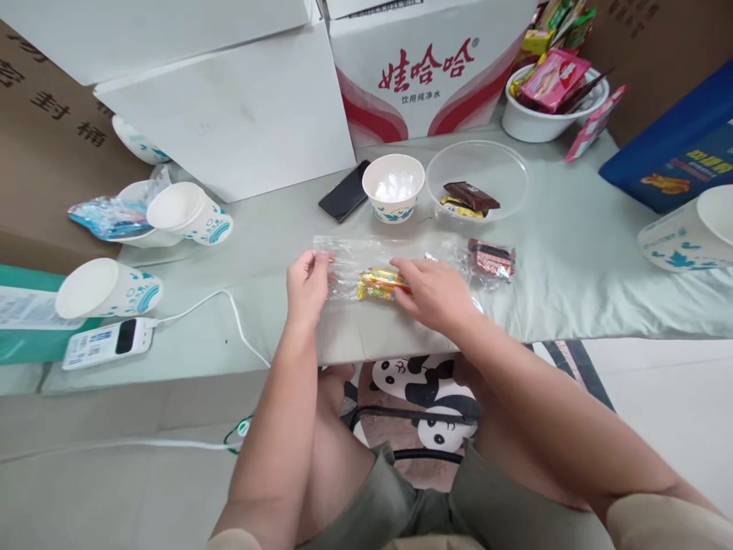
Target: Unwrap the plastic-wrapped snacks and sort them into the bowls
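My left hand (308,286) pinches the left edge of a clear plastic bag (343,256) that lies flat on the cloth-covered table. A yellow-wrapped snack (375,284) lies at the bag, its right end between the fingers and thumb of my right hand (432,294). Whether the snack is inside the bag or on top of it, I cannot tell. Just beyond my right hand is a dark red-brown snack packet (492,260) with clear plastic around it. My right hand hides the middle of the bag.
Behind the bag stand a paper bowl (394,172) with white contents, a black phone (344,191) and a clear round bowl (515,164) holding wrapped snacks. A white tub (527,122) of snacks is farther back. Paper cups (106,289) and a cabled white device (108,344) are left.
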{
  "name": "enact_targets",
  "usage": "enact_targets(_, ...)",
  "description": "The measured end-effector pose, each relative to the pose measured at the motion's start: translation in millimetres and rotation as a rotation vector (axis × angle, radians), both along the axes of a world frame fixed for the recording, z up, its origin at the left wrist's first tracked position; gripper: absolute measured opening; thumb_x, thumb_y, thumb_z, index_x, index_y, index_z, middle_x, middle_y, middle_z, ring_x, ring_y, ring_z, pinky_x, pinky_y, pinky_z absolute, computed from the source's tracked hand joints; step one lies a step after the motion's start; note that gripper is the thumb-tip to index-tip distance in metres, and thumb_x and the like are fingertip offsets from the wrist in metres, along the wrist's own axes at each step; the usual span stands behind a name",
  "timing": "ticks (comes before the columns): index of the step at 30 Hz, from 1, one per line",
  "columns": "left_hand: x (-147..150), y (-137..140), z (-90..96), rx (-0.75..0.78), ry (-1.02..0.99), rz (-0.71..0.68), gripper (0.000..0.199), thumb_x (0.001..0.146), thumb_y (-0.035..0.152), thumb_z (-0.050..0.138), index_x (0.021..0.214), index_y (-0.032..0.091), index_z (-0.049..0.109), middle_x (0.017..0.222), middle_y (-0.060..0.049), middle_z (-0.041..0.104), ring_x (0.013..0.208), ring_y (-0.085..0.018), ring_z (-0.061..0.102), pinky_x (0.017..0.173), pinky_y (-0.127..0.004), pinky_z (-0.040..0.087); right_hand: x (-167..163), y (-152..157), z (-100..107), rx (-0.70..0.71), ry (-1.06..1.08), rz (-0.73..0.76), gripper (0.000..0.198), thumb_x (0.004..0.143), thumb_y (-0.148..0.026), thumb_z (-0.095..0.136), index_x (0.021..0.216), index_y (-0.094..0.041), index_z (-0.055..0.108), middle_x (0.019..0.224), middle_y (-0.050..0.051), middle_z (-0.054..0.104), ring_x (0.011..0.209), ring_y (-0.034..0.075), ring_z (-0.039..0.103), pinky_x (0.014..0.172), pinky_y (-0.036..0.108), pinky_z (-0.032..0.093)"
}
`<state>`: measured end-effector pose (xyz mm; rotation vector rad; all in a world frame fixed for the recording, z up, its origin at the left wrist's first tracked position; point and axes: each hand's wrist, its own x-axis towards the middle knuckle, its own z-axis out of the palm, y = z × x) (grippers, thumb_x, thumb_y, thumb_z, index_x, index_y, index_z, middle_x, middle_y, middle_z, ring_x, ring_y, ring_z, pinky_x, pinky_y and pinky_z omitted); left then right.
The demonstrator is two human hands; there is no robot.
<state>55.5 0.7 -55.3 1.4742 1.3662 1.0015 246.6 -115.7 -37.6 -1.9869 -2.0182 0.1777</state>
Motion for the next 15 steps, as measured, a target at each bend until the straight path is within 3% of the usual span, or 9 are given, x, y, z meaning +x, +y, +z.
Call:
enact_targets(3, -1.8, 0.3, 4.0, -0.049, -0.021, 0.034, 0.028, 0.088, 0.044, 0.061, 0.079, 0.018, 0.064, 0.078, -0.003, 0.068, 0.065, -0.013, 0.062, 0.046, -0.02, 0.039, 2.5, -1.0, 2.5, 0.034, -0.052, 0.057, 0.025, 0.101, -0.028, 0.047, 0.1, -0.02, 0.071, 0.092, 0.01, 0.071, 0.085, 0.023, 0.06, 0.073, 0.035, 0.034)
enact_targets(7, -3.5, 1.0, 8.7, -0.052, -0.038, 0.048, 0.026, 0.092, 0.033, 0.058, 0.072, 0.018, 0.057, 0.072, 0.0, 0.066, 0.048, -0.007, 0.053, 0.047, -0.019, 0.04, 2.8, -16.2, 11.6, 0.064, -0.055, 0.211, 0.031, 0.102, -0.021, 0.043, 0.084, -0.019, 0.068, 0.08, 0.007, 0.068, 0.072, 0.018, 0.055, 0.071, 0.034, 0.031)
enact_targets(11, -5.7, 1.0, 11.9, -0.119, -0.023, 0.047, 0.026, 0.095, 0.03, 0.053, 0.071, 0.019, 0.052, 0.061, 0.004, 0.06, 0.036, -0.005, 0.039, 0.038, -0.02, 0.029, 1.5, -38.5, 16.4, -0.135, 0.058, 0.486, 0.023, 0.098, -0.022, 0.05, 0.082, -0.021, 0.065, 0.075, 0.002, 0.068, 0.065, 0.015, 0.055, 0.065, 0.031, 0.03)
enact_targets(13, -6.7, 0.6, 12.7, -0.133, -0.019, 0.024, 0.025, 0.095, 0.03, 0.054, 0.072, 0.02, 0.051, 0.059, 0.004, 0.058, 0.035, -0.005, 0.035, 0.036, -0.02, 0.025, 1.1, -41.2, 16.5, -0.192, 0.116, 0.469, 0.023, 0.099, -0.026, 0.049, 0.085, -0.022, 0.066, 0.073, 0.0, 0.068, 0.063, 0.015, 0.056, 0.062, 0.03, 0.031)
enact_targets(15, -6.7, -0.6, 14.2, -0.158, -0.049, -0.001, 0.024, 0.095, 0.031, 0.055, 0.073, 0.02, 0.051, 0.058, 0.005, 0.056, 0.036, -0.005, 0.034, 0.036, -0.019, 0.023, -0.7, -34.7, 16.3, -0.116, 0.137, 0.333, 0.026, 0.101, -0.026, 0.044, 0.095, -0.023, 0.068, 0.084, 0.003, 0.071, 0.072, 0.018, 0.062, 0.066, 0.03, 0.037)
